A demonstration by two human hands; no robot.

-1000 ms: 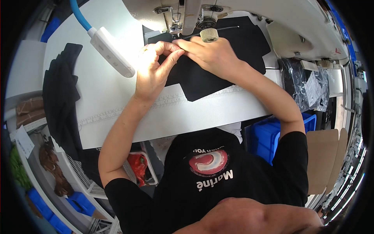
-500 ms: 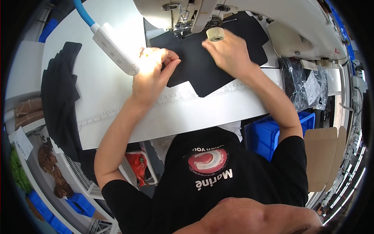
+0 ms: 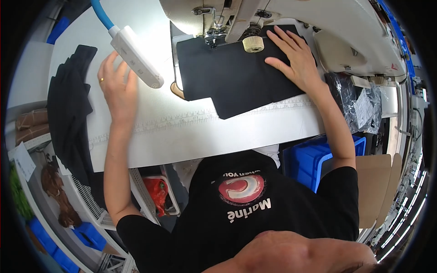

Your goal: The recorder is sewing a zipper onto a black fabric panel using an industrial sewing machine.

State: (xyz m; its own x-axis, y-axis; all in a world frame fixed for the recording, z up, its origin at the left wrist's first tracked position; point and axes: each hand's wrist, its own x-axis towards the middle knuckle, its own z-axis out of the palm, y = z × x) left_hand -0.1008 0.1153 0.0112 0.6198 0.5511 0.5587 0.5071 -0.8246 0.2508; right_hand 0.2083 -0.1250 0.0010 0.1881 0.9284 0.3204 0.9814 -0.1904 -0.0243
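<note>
A piece of black fabric [image 3: 227, 77] with a notched corner lies flat on the white table, its far edge under the needle area of a sewing machine [image 3: 337, 25]. My right hand [image 3: 296, 63] rests on the fabric's right part, fingers spread. Off to the left, my left hand [image 3: 118, 93] is over the table with nothing visible in it, fingers apart and slightly blurred. A white lamp head [image 3: 136, 57] partly covers those fingers. Dark folded cloth [image 3: 68, 100] hangs over the table's left edge, nearest to my left hand.
A ruler strip [image 3: 182, 120] runs along the white table [image 3: 182, 145]. A cream knob [image 3: 253, 44] sticks out from the machine above the fabric. Clear plastic bags [image 3: 357, 102] lie at the right. Below are a blue bin [image 3: 300, 164] and a white basket [image 3: 173, 200].
My left hand has left the fabric and moved left toward the dark cloth. My right hand has shifted right and flattened, and the fabric's near corner has swung left.
</note>
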